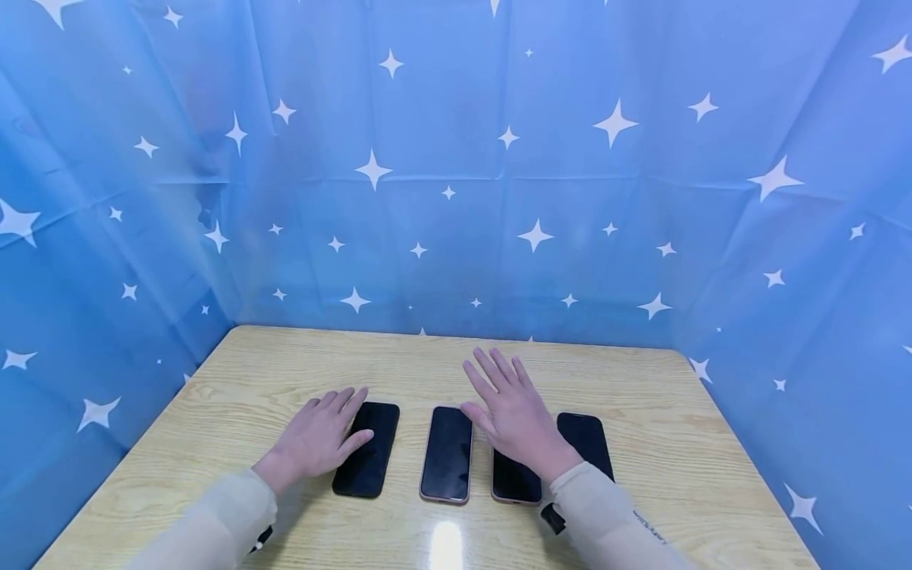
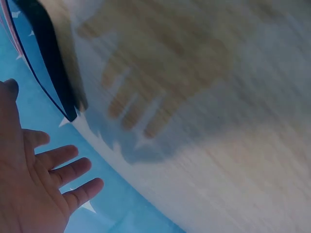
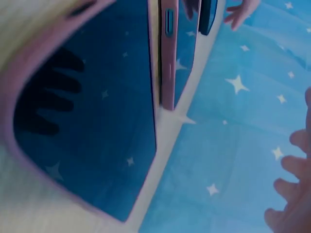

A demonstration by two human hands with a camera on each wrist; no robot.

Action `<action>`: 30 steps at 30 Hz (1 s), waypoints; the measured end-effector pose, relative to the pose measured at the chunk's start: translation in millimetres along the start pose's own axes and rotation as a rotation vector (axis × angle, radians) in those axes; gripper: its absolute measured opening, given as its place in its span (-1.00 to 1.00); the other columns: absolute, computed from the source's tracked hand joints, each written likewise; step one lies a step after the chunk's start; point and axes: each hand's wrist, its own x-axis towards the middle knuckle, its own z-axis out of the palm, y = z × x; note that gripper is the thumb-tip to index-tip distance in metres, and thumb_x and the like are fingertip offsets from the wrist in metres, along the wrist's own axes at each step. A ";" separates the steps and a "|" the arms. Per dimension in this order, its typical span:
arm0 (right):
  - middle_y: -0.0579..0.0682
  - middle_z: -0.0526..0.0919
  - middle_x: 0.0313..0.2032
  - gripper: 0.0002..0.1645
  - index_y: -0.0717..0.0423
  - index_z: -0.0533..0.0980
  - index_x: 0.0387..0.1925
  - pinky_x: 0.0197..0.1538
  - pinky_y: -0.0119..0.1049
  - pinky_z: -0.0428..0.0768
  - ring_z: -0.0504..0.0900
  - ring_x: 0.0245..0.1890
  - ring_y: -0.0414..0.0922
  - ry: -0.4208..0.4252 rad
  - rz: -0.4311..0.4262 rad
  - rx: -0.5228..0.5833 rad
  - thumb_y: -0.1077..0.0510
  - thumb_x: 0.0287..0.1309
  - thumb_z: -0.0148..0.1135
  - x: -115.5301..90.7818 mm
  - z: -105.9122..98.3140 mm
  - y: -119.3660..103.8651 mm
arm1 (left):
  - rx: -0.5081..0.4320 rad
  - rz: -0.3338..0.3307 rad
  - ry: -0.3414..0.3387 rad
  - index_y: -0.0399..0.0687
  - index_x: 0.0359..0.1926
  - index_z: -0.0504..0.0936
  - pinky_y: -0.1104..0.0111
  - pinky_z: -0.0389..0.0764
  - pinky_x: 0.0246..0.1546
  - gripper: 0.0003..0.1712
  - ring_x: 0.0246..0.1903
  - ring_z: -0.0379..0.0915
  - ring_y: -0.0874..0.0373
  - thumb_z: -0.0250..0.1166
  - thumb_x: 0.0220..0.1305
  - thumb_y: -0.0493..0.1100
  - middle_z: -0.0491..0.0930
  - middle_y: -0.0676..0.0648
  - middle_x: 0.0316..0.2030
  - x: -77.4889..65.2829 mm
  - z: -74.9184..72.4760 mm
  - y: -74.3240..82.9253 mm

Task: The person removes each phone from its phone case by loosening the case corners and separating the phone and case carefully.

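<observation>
Several dark-screened phones lie in a row on the table. My left hand (image 1: 319,434), fingers extended, is over the left side of the leftmost black phone (image 1: 369,463); in the left wrist view its palm hovers apart from that phone's edge (image 2: 51,63). Spread wide, my right hand (image 1: 511,416) is held above the third phone (image 1: 516,480), hiding its upper part. That phone's pink rim (image 3: 9,111) shows large in the right wrist view. Between the hands sits a pink-edged phone (image 1: 446,457). The rightmost black phone (image 1: 586,439) is partly covered by my right forearm.
A light wood-grain table (image 1: 285,356) carries the phones. Blue cloth with white stars (image 1: 456,237) hangs behind it and along both sides. Glare (image 1: 446,546) shines near the front. Dark straps show at the cuffs of my pale sleeves (image 1: 606,511).
</observation>
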 end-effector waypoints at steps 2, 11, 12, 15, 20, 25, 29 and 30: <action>0.14 0.15 0.58 -0.24 0.06 0.21 0.57 0.61 0.22 0.08 0.10 0.59 0.15 -0.021 0.010 0.015 -0.19 0.55 0.03 0.0 3.1 -4.9 | 0.004 0.000 -0.008 -0.21 0.53 0.28 -0.23 0.51 0.26 -0.17 0.28 0.44 -0.30 0.03 0.55 0.30 0.43 -0.33 0.36 -0.1 1.3 2.4; 0.10 0.17 0.58 -0.25 0.02 0.21 0.58 0.62 0.19 0.09 0.09 0.59 0.12 -0.113 0.036 0.106 -0.25 0.58 -0.08 1.6 13.6 -23.5 | 0.055 0.000 -0.019 -0.32 0.48 0.33 -0.16 0.58 0.21 -0.13 0.23 0.50 -0.23 0.07 0.52 0.31 0.53 -0.33 0.25 -1.0 8.1 9.8; 0.10 0.18 0.58 -0.25 0.03 0.21 0.58 0.62 0.19 0.10 0.09 0.59 0.12 -0.122 0.036 0.117 -0.25 0.58 -0.08 1.9 14.2 -25.1 | 0.058 -0.002 -0.022 -0.33 0.47 0.33 -0.15 0.58 0.21 -0.12 0.22 0.50 -0.23 0.08 0.52 0.31 0.53 -0.33 0.24 -1.1 8.6 10.8; 0.11 0.20 0.57 -0.25 0.04 0.22 0.57 0.61 0.16 0.14 0.13 0.58 0.12 -0.146 0.036 0.145 -0.24 0.58 -0.08 3.0 16.5 -29.3 | 0.069 -0.007 -0.028 -0.38 0.44 0.35 -0.13 0.61 0.19 -0.10 0.21 0.51 -0.22 0.08 0.50 0.33 0.54 -0.35 0.23 -1.1 9.9 14.5; 0.11 0.29 0.53 -0.27 0.04 0.30 0.53 0.58 0.13 0.24 0.24 0.53 0.14 -0.175 0.036 0.181 -0.27 0.58 -0.09 5.3 22.5 -35.8 | 0.111 -0.001 -0.025 -0.45 0.37 0.40 -0.06 0.68 0.10 -0.06 0.15 0.54 -0.22 0.08 0.49 0.36 0.57 -0.37 0.15 -0.6 11.4 22.4; 0.12 0.40 0.46 -0.31 0.06 0.40 0.46 0.50 0.10 0.40 0.36 0.46 0.15 -0.191 0.021 0.174 -0.26 0.59 -0.09 6.7 29.3 -41.8 | 0.131 -0.017 -0.020 -0.50 0.32 0.43 -0.01 0.70 0.07 -0.04 0.11 0.54 -0.22 0.10 0.46 0.38 0.59 -0.38 0.11 1.0 11.6 30.7; 0.12 0.42 0.45 -0.32 0.07 0.40 0.46 0.49 0.06 0.42 0.39 0.44 0.14 -0.197 0.010 0.164 -0.24 0.59 -0.08 7.5 33.4 -45.4 | 0.131 -0.036 0.000 -0.52 0.28 0.45 0.02 0.72 0.01 -0.03 0.05 0.55 -0.23 0.16 0.42 0.38 0.60 -0.39 0.07 3.4 11.9 36.0; 0.13 0.43 0.44 -0.32 0.08 0.41 0.46 0.48 0.06 0.43 0.40 0.44 0.14 -0.194 0.005 0.162 -0.24 0.59 -0.08 7.7 34.4 -46.1 | 0.131 -0.041 0.004 -0.53 0.28 0.45 0.03 0.73 -0.01 -0.02 0.03 0.56 -0.23 0.18 0.41 0.38 0.60 -0.39 0.05 3.9 11.7 37.3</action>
